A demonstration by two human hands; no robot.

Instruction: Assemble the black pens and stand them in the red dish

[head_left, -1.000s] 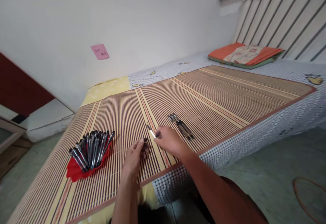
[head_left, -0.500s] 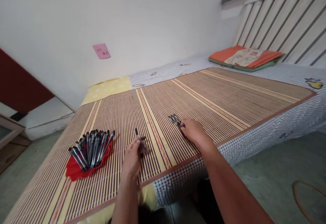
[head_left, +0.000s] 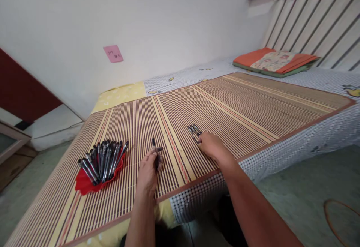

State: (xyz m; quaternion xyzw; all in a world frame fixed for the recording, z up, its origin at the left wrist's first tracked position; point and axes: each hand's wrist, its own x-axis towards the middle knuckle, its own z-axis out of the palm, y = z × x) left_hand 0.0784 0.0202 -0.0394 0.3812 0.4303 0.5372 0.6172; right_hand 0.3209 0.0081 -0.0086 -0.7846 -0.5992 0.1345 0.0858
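Observation:
My left hand (head_left: pixel 147 168) is closed around a dark pen (head_left: pixel 153 142), whose capped end sticks up past the fingers. Another dark piece (head_left: pixel 159 149) crosses at the fingertips; whether it is a second pen I cannot tell. To the right, my right hand (head_left: pixel 210 145) is low over the mat, its fingers closed at a small row of black pens (head_left: pixel 194 128). Their capped ends lie side by side and point away from me, while the hand hides their other ends. Left of my hands, a red wavy-edged dish (head_left: pixel 84 187) holds a heap of black pens (head_left: pixel 104 160).
A striped bamboo mat (head_left: pixel 135 123) covers most of the bed, over a checked sheet (head_left: pixel 298 155). At the far right lies a folded orange and green cloth (head_left: pixel 277 60), near white slats (head_left: pixel 317 26). A pink note (head_left: pixel 113 53) is on the wall.
The view has shifted slightly. My right fingers have moved a little against the row of pens, whose capped ends now show more spread. My left hand still grips its pen.

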